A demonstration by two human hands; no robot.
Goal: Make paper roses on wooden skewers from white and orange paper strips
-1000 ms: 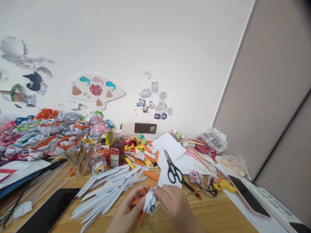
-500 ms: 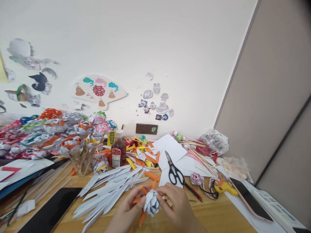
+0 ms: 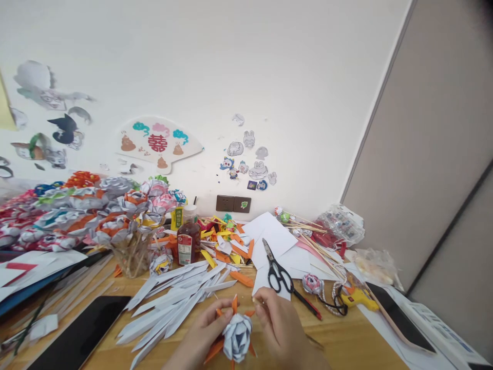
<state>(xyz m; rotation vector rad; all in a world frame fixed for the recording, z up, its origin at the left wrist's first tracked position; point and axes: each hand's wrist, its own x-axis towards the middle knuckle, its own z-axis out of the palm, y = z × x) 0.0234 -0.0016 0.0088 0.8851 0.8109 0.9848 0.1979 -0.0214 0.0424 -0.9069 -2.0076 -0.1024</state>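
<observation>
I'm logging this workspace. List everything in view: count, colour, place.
Flower: one, white and orange, front centre
Other flowers: many, mixed, mostly left rear
Strips: many, white, centre
Scraps: many, mixed, rear centre
Bottle: one, reddish, beside scraps
Paper: several, mostly white, left and right
Scissors: one, black-handled, on paper
Glue gun: one, yellow, right
Phones: two, dark, left and right
Sticks: several, pale, right rear
Bags: at least two, clear, right rear
Socket plates: two, brown, wall
Fan: one, mostly white, wall
Stickers: many, mixed, wall
Table: one, brown, below
Left hand: one, holding flower
Right hand: one, beside flower
</observation>
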